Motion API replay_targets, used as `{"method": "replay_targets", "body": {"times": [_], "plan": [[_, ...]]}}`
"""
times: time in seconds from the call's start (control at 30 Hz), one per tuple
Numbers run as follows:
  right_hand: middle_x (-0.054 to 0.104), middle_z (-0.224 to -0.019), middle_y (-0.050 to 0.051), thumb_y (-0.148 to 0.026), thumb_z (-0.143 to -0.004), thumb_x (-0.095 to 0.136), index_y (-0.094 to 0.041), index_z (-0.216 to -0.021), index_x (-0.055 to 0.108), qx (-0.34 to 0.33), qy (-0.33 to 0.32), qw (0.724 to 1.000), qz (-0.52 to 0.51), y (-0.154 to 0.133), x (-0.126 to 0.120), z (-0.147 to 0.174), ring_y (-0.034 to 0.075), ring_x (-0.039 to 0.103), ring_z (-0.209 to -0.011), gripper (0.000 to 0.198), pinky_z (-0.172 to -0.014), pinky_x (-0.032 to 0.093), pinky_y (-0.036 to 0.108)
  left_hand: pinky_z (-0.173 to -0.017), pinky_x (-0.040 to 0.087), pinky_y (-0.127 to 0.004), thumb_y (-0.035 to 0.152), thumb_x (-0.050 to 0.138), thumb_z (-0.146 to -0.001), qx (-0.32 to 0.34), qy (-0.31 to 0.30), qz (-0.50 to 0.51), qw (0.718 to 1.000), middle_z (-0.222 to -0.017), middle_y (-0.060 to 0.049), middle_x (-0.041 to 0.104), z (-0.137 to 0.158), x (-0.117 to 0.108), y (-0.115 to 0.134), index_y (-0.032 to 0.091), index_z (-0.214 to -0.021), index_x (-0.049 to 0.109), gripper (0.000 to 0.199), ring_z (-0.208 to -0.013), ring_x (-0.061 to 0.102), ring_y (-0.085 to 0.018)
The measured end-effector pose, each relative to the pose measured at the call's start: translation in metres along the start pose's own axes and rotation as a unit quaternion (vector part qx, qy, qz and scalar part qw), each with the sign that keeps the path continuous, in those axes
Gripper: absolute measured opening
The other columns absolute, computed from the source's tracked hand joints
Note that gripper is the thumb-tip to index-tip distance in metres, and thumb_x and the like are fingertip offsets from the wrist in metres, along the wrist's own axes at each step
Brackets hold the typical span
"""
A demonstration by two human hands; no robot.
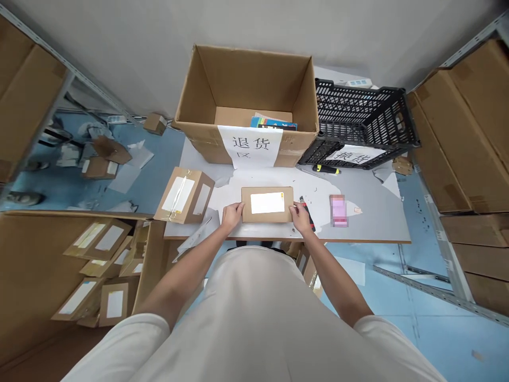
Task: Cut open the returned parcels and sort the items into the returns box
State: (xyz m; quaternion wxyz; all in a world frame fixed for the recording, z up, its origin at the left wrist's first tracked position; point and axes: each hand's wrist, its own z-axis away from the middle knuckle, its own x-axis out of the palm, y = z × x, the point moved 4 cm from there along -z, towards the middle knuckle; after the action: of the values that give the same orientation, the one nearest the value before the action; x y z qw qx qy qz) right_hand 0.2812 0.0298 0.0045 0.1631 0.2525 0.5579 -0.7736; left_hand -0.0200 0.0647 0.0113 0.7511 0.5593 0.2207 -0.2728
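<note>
A small flat cardboard box (247, 214) with a white label on top lies at the table's front edge, between both hands. My left hand (232, 216) is closed on its left end, and my right hand (301, 216) grips its right end. Just beside the right hand is a red and black box cutter (307, 213). To the left stands a taped carton (190, 204) with white labels. Farther right on the table lies a pink item (339, 210), blurred over.
Behind sits a large open carton (202, 146) with a paper sign and a colourful packet inside. Right of it is a black plastic crate (358, 135); a black and yellow cutter (326, 169) lies in front. A big bin of parcels (95, 265) stands left, stacked cartons (469, 159) right.
</note>
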Motion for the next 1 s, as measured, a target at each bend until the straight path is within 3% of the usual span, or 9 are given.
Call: {"method": "replay_targets", "body": {"times": [0.17,0.33,0.47,0.6,0.7,0.83,0.9,1.0], "plan": [[0.070,-0.103,0.013,-0.046,-0.087,0.045,-0.015,-0.115,0.062,0.030,-0.028,0.999,0.013,0.009,0.010,-0.002,0.025,0.064,-0.095,0.044,-0.088,0.048,0.039,-0.076,0.046,-0.030,0.044,0.046,-0.086,0.006,-0.016,0.025,1.000,-0.078,-0.009,0.072,-0.015,0.007,-0.011,0.015,-0.083,0.073,0.040,-0.081,0.065,-0.023],[0.064,-0.120,0.013,-0.039,-0.091,0.036,-0.016,-0.128,0.054,0.044,-0.039,0.996,-0.070,0.031,0.011,0.004,0.022,0.062,-0.104,0.047,-0.090,0.050,0.039,-0.083,0.051,-0.032,0.036,0.044,-0.085,-0.002,-0.047,0.094,0.994,-0.108,-0.012,0.070,-0.012,0.016,-0.041,0.012,-0.116,0.064,0.044,-0.091,0.068,-0.021],[0.061,-0.126,0.012,-0.021,-0.080,0.050,-0.019,-0.137,0.045,0.022,-0.085,0.993,-0.085,0.046,0.017,0.015,0.021,0.061,-0.110,0.057,-0.095,0.048,0.039,-0.098,0.046,-0.036,0.034,0.063,-0.071,0.012,-0.098,0.144,0.985,-0.124,-0.013,0.063,0.002,0.029,-0.059,0.012,-0.128,0.056,0.062,-0.111,0.061,-0.025],[0.063,-0.123,0.008,-0.015,-0.072,0.058,-0.022,-0.138,0.041,0.004,-0.132,0.988,-0.079,0.046,0.030,0.022,0.021,0.062,-0.105,0.068,-0.096,0.047,0.040,-0.107,0.038,-0.041,0.048,0.070,-0.063,0.024,-0.140,0.218,0.965,-0.128,-0.011,0.060,0.008,0.045,-0.065,0.012,-0.129,0.055,0.077,-0.120,0.055,-0.029],[0.064,-0.119,0.009,-0.020,-0.076,0.058,-0.022,-0.138,0.039,-0.002,-0.135,0.987,-0.085,0.039,0.032,0.023,0.021,0.062,-0.102,0.065,-0.096,0.047,0.041,-0.105,0.039,-0.043,0.057,0.070,-0.061,0.032,-0.127,0.215,0.968,-0.122,-0.010,0.064,0.007,0.044,-0.062,0.013,-0.126,0.058,0.079,-0.117,0.057,-0.031],[0.061,-0.115,0.009,-0.033,-0.082,0.053,-0.021,-0.129,0.048,-0.037,-0.136,0.988,-0.067,0.023,0.015,0.023,0.021,0.061,-0.097,0.049,-0.089,0.049,0.039,-0.090,0.050,-0.037,0.057,0.064,-0.069,0.047,-0.102,0.164,0.980,-0.106,-0.009,0.070,0.007,0.022,-0.044,0.014,-0.121,0.062,0.068,-0.099,0.064,-0.026],[0.061,-0.102,0.009,-0.042,-0.088,0.044,-0.019,-0.113,0.059,-0.058,-0.117,0.991,-0.017,0.013,0.003,0.020,0.022,0.060,-0.091,0.037,-0.085,0.049,0.039,-0.080,0.052,-0.031,0.055,0.057,-0.076,0.065,-0.076,0.122,0.987,-0.098,-0.008,0.070,0.007,0.005,-0.029,0.016,-0.115,0.066,0.056,-0.091,0.064,-0.021],[0.059,-0.083,0.008,-0.052,-0.092,0.030,-0.019,-0.082,0.062,-0.071,-0.087,0.992,0.063,-0.001,-0.007,0.013,0.023,0.057,-0.083,0.047,-0.084,0.046,0.039,-0.076,0.049,-0.029,0.053,0.048,-0.084,0.076,-0.029,0.055,0.995,-0.084,-0.006,0.067,0.005,-0.011,-0.008,0.018,-0.097,0.073,0.046,-0.082,0.062,-0.019]]}}
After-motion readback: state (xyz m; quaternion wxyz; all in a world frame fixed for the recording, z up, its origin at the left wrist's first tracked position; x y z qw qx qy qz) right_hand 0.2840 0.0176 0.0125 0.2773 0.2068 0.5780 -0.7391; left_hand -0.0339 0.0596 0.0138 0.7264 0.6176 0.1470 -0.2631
